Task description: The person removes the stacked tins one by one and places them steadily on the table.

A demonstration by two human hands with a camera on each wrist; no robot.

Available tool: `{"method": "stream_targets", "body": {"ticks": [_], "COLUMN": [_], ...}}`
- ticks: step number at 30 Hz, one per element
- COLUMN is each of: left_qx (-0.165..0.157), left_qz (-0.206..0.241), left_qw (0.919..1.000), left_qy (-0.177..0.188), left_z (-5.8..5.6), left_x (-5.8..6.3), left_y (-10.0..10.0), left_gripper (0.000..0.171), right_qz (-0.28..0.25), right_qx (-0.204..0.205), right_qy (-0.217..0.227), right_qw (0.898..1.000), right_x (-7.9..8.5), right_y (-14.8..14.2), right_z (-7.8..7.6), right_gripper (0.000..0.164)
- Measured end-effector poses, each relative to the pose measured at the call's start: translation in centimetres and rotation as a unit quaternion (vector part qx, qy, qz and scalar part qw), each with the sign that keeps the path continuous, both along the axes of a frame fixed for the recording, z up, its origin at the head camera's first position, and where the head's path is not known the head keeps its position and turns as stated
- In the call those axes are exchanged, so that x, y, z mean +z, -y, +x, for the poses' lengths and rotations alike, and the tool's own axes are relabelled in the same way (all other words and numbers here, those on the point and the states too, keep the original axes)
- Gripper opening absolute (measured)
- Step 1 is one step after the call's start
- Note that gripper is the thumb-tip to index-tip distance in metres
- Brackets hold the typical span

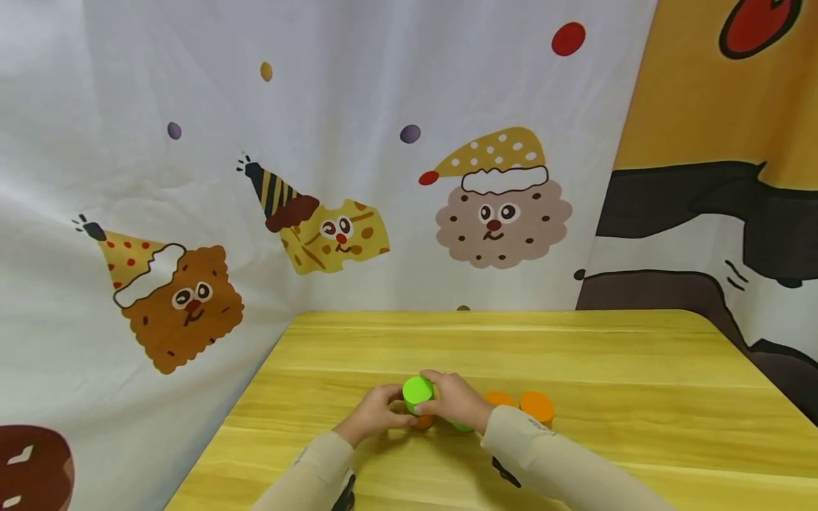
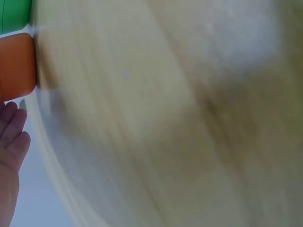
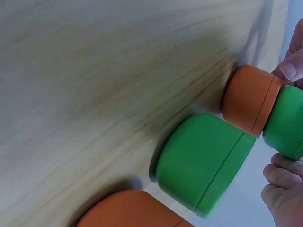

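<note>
Right over the wooden table [image 1: 639, 355], an upper green container [image 1: 418, 392] is held by the right hand [image 1: 456, 399], pinched between thumb and fingers. Directly beneath it, base on the wood, a lower orange container [image 1: 423, 424] is seen, upright; whether green is fully resting on orange cannot be told. On the other side, the orange one is flanked by the left hand [image 1: 373, 414]: thumb in front, fingers bent behind, curved round its side, just under the green. How firmly it is gripped cannot be told.

Now along the row! Beside the stack, a second green container [image 3: 203, 165] is stood on the table, mostly hidden from the head camera by the right hand. Past it, an inner orange container [image 1: 500, 398] is partly covered by the right hand and cuff, and an outer orange container [image 1: 537, 406] is placed next to it. A seam is shown near the top of the second green container and of the orange one below. Plain tops are presented by the containers, so what may be inside cannot be seen. Behind, the table is backed by a printed cloth [image 1: 358, 85].
</note>
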State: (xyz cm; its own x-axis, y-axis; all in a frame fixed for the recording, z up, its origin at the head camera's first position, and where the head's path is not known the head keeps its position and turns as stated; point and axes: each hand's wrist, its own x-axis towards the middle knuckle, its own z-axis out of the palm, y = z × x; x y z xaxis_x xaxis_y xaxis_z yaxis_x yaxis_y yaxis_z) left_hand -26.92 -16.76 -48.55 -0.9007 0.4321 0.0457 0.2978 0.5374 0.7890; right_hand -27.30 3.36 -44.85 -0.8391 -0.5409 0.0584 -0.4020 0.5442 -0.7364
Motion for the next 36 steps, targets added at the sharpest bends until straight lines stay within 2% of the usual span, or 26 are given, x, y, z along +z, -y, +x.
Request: {"method": "stream_targets", "body": {"ticks": [11,23,36], "left_qx": [-0.003,0.002,0.003], "left_qz": [0.027,0.022,0.013], "left_qw": [0.9995,0.9996,0.9995], "left_qy": [0.014,0.019,0.030], "left_z": [-0.19,-0.32,-0.17], "left_x": [-0.39,-0.52,-0.22], "left_y": [-0.16,-0.23,-0.34], "left_gripper": [0.038,0.039,0.040], "right_qz": [-0.007,-0.001,-0.037], "right_qx": [0.002,-0.011,0.000], "right_qy": [0.006,0.011,0.006], "right_qw": [1.000,1.000,0.999], "right_x": [-0.03,-0.36,-0.28], "right_y": [0.13,0.16,-0.21], "right_z": [-0.18,-0.55,-0.79], "right_gripper": [0.064,0.064,0.057]}}
